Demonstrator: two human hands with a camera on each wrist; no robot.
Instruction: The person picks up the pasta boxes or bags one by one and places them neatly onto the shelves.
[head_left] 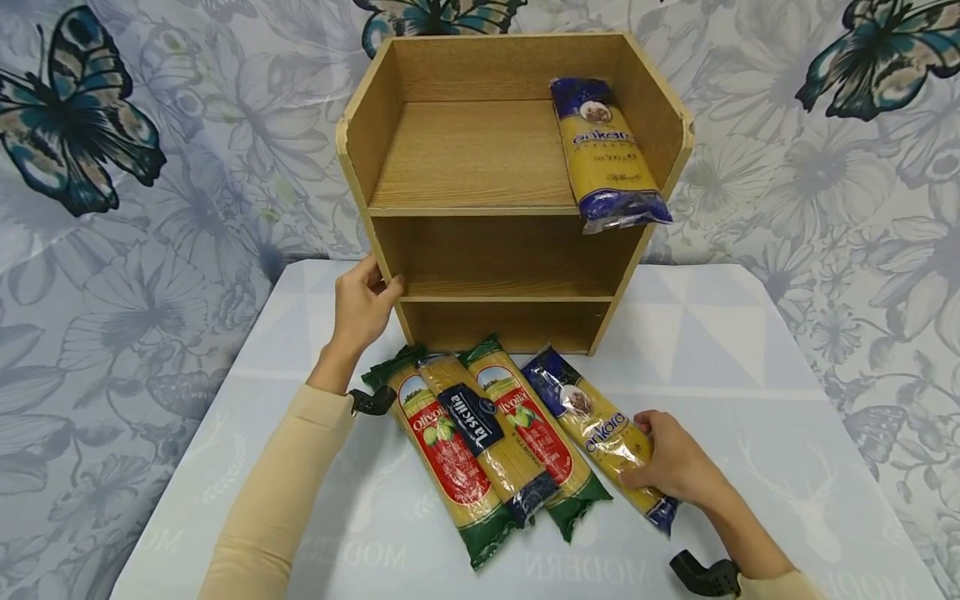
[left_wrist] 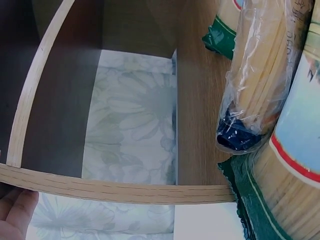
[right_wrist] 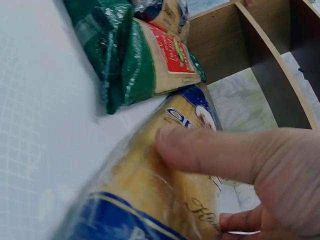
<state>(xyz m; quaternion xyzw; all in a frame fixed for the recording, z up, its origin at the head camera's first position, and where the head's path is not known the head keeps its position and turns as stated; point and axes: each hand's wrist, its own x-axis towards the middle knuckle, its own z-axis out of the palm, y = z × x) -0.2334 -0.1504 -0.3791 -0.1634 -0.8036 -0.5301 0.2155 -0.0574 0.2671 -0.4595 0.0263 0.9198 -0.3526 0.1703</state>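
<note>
My right hand (head_left: 678, 458) grips a yellow and blue Ankara pasta pack (head_left: 592, 417) near its lower end, thumb across the top in the right wrist view. The pack slants on the table, its far end close to the wooden shelf unit (head_left: 502, 215). My left hand (head_left: 363, 304) holds the unit's left side panel, thumb at the front edge; some of its fingers are hidden behind the panel. Between the hands lie a red-labelled Olivoila pasta pack (head_left: 450, 450), a La Sicilia pasta pack (head_left: 476, 421) and a second Olivoila pack (head_left: 532, 425), side by side and partly overlapping.
Another Ankara pack (head_left: 607, 150) lies on the unit's top shelf at the right, its lower end jutting past the shelf edge. Two lower compartments open toward me. A pale patterned cloth covers the table (head_left: 720, 350); floral fabric with butterflies (head_left: 82, 117) hangs behind.
</note>
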